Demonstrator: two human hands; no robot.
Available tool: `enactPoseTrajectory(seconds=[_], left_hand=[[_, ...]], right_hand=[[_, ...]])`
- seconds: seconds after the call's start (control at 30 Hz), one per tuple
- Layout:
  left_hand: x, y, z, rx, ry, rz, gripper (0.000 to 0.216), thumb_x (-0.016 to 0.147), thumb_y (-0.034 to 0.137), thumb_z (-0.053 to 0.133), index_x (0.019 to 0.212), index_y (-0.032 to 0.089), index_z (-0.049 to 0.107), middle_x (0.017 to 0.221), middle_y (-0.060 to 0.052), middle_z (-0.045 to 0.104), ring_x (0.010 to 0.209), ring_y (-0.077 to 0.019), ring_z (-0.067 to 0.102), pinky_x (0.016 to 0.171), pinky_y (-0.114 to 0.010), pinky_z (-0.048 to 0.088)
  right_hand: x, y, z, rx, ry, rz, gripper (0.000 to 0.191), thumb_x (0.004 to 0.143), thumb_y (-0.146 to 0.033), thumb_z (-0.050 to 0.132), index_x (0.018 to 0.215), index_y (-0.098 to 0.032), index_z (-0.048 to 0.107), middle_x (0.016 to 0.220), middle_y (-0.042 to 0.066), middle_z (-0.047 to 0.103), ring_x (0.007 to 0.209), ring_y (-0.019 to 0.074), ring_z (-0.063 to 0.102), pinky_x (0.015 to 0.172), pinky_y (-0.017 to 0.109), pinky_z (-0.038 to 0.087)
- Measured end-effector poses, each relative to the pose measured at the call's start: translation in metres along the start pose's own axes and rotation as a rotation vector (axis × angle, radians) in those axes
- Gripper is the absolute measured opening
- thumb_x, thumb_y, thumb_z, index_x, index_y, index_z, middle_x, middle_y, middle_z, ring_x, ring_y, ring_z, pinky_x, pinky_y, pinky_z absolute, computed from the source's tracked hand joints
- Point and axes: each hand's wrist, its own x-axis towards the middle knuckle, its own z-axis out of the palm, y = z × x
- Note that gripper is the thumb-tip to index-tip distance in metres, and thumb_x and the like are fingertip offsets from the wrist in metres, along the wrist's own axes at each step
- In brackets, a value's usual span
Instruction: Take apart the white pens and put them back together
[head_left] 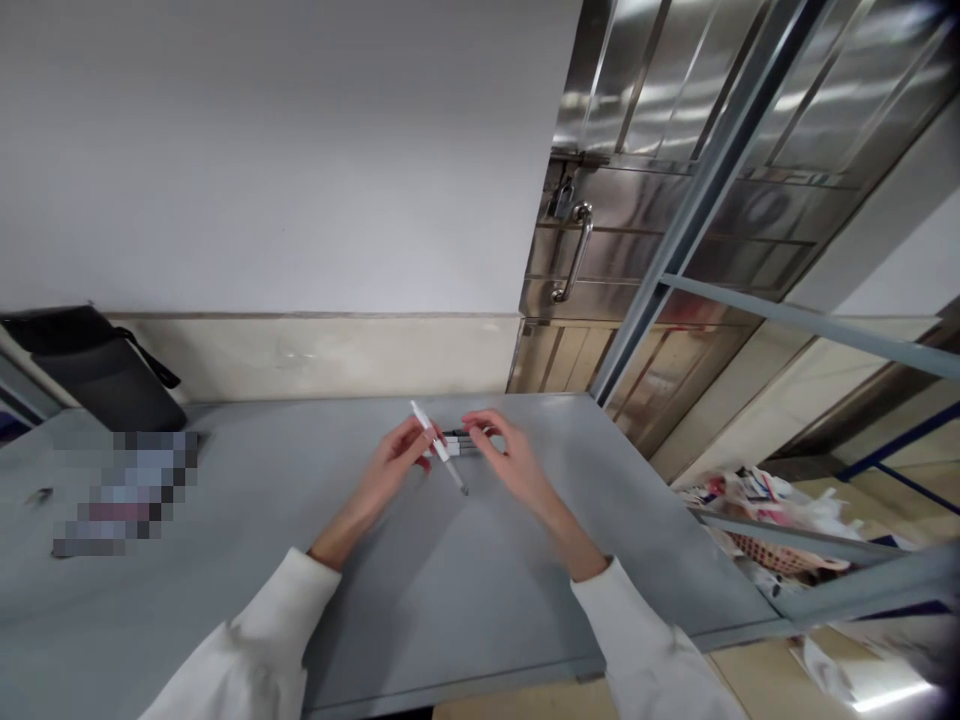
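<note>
A slim white pen with a grey lower end is pinched in my left hand, tilted above the table. Just beyond it, several white-and-grey pens lie side by side on the grey table. My right hand hovers at the right end of these pens, its fingers curved and a gap showing between thumb and forefinger. It partly covers the row, so whether the fingertips touch a pen is hard to make out.
A dark grey case with a strap stands at the table's back left, with a blurred-out flat item before it. Metal frame posts rise at the right. Past them are a steel door and a full pink basket.
</note>
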Motion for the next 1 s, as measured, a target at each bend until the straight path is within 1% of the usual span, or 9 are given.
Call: enactPoseTrajectory(seconds=[0.13, 0.27, 0.4, 0.53, 0.63, 0.7, 0.8, 0.9, 1.0], left_hand=[[-0.002, 0.003, 0.002, 0.043, -0.078, 0.01, 0.045, 0.097, 0.06, 0.053, 0.085, 0.019, 0.064, 0.071, 0.0, 0.054, 0.068, -0.0156, 0.05, 0.064, -0.026, 0.045], [-0.004, 0.003, 0.003, 0.03, -0.109, 0.043, 0.042, 0.096, 0.057, 0.059, 0.08, 0.019, 0.063, 0.07, 0.002, 0.051, 0.068, -0.0148, 0.049, 0.064, -0.025, 0.043], [-0.003, 0.001, 0.001, 0.044, -0.111, 0.041, 0.043, 0.099, 0.057, 0.054, 0.086, 0.018, 0.067, 0.07, 0.001, 0.05, 0.067, -0.015, 0.049, 0.063, -0.026, 0.042], [-0.001, -0.004, -0.004, 0.042, -0.003, 0.06, 0.046, 0.102, 0.056, 0.048, 0.089, 0.017, 0.069, 0.067, 0.002, 0.049, 0.064, -0.0149, 0.046, 0.061, -0.027, 0.041], [0.001, -0.008, -0.009, 0.082, 0.1, 0.077, 0.045, 0.103, 0.053, 0.046, 0.092, 0.018, 0.07, 0.067, 0.002, 0.049, 0.064, -0.0159, 0.047, 0.063, -0.028, 0.041], [0.003, -0.009, -0.012, 0.105, 0.132, 0.082, 0.044, 0.103, 0.052, 0.045, 0.09, 0.018, 0.07, 0.066, 0.001, 0.049, 0.064, -0.0161, 0.047, 0.063, -0.028, 0.04], [0.003, -0.01, -0.014, 0.121, 0.139, 0.072, 0.045, 0.103, 0.053, 0.045, 0.089, 0.018, 0.069, 0.066, 0.002, 0.049, 0.064, -0.0163, 0.046, 0.063, -0.028, 0.039], [0.003, -0.009, -0.012, 0.136, 0.134, 0.047, 0.046, 0.102, 0.055, 0.044, 0.089, 0.019, 0.068, 0.065, 0.002, 0.048, 0.063, -0.0168, 0.046, 0.062, -0.028, 0.039], [0.002, -0.008, -0.011, 0.137, 0.129, 0.042, 0.046, 0.101, 0.056, 0.044, 0.088, 0.019, 0.068, 0.066, 0.002, 0.048, 0.063, -0.0168, 0.045, 0.062, -0.028, 0.039]], right_hand=[[0.005, -0.012, 0.014, 0.074, 0.022, -0.001, 0.024, 0.101, -0.042, 0.056, 0.107, -0.025, 0.072, 0.115, 0.007, 0.071, 0.108, 0.022, 0.066, 0.095, 0.035, 0.048], [0.007, -0.018, 0.033, 0.183, -0.005, 0.059, 0.024, 0.097, -0.045, 0.063, 0.098, -0.022, 0.069, 0.104, 0.005, 0.071, 0.092, 0.0196, 0.066, 0.086, 0.032, 0.05], [0.014, -0.022, 0.038, 0.337, 0.01, 0.085, 0.031, 0.097, -0.052, 0.06, 0.091, -0.022, 0.064, 0.088, 0.003, 0.066, 0.079, 0.0175, 0.062, 0.077, 0.031, 0.05], [0.035, -0.027, 0.024, 0.623, 0.151, 0.078, 0.033, 0.098, -0.057, 0.058, 0.091, -0.025, 0.055, 0.081, 0.0, 0.058, 0.076, 0.0163, 0.058, 0.08, 0.033, 0.052], [0.046, -0.026, 0.008, 0.781, 0.238, 0.086, 0.029, 0.096, -0.05, 0.064, 0.085, -0.026, 0.051, 0.072, -0.003, 0.042, 0.062, 0.0137, 0.043, 0.067, 0.029, 0.048], [0.049, -0.022, -0.002, 0.865, 0.233, 0.125, 0.033, 0.098, -0.048, 0.06, 0.078, -0.025, 0.047, 0.068, -0.005, 0.03, 0.056, 0.0134, 0.031, 0.056, 0.028, 0.041], [0.046, -0.014, -0.013, 0.935, 0.189, 0.178, 0.041, 0.099, -0.05, 0.051, 0.07, -0.025, 0.038, 0.067, -0.005, 0.019, 0.053, 0.0144, 0.021, 0.05, 0.028, 0.035], [0.043, -0.012, -0.02, 0.927, 0.203, 0.174, 0.041, 0.098, -0.047, 0.048, 0.067, -0.025, 0.033, 0.066, -0.005, 0.017, 0.054, 0.0156, 0.02, 0.05, 0.029, 0.034], [0.041, -0.014, -0.023, 0.936, 0.238, 0.138, 0.039, 0.096, -0.044, 0.049, 0.067, -0.025, 0.033, 0.066, -0.005, 0.017, 0.054, 0.0155, 0.021, 0.051, 0.029, 0.035]])
